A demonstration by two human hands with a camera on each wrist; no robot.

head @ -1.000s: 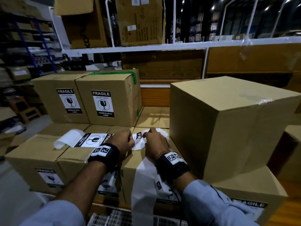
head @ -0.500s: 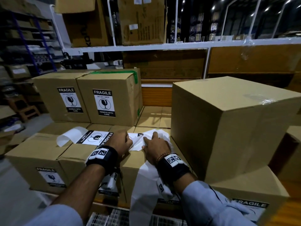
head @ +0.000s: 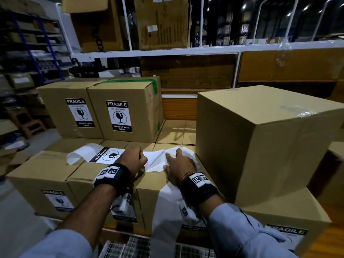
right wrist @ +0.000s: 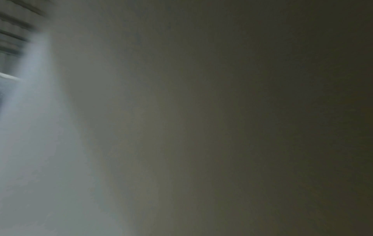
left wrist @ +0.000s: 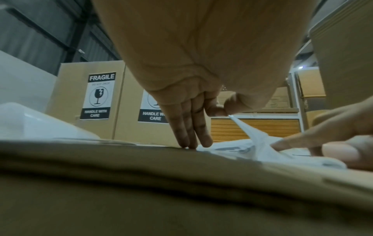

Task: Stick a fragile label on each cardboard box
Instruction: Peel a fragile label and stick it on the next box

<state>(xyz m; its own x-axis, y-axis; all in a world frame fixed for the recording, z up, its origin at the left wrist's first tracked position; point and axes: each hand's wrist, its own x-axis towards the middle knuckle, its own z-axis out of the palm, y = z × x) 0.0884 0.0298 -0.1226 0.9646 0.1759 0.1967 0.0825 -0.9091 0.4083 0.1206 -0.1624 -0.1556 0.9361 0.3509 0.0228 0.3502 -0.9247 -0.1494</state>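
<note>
A white strip of fragile labels (head: pixel 109 155) lies across the top of a low cardboard box (head: pixel 83 174). Its bare backing (head: pixel 167 211) hangs down the front. My left hand (head: pixel 144 161) pinches the corner of one label (head: pixel 154 162) between thumb and forefinger and lifts it off the backing, blank side up. The left wrist view shows that pinch (left wrist: pixel 227 113), the raised label (left wrist: pixel 252 135), and the other fingers (left wrist: pixel 187 137) touching the box top. My right hand (head: pixel 176 161) presses the strip flat with straight fingers (left wrist: pixel 298 140). The right wrist view is a dark blur.
A large cardboard box (head: pixel 260 146) with no label on the faces in view stands close on the right, on a labelled box (head: pixel 286 233). Two labelled boxes (head: pixel 119 116) stand at the back left. White shelving (head: pixel 167 52) with more cartons runs behind.
My left hand has peeled the label further off the backing, so its printed face has turned away and the white underside shows. My right hand has stayed pressing on the strip.
</note>
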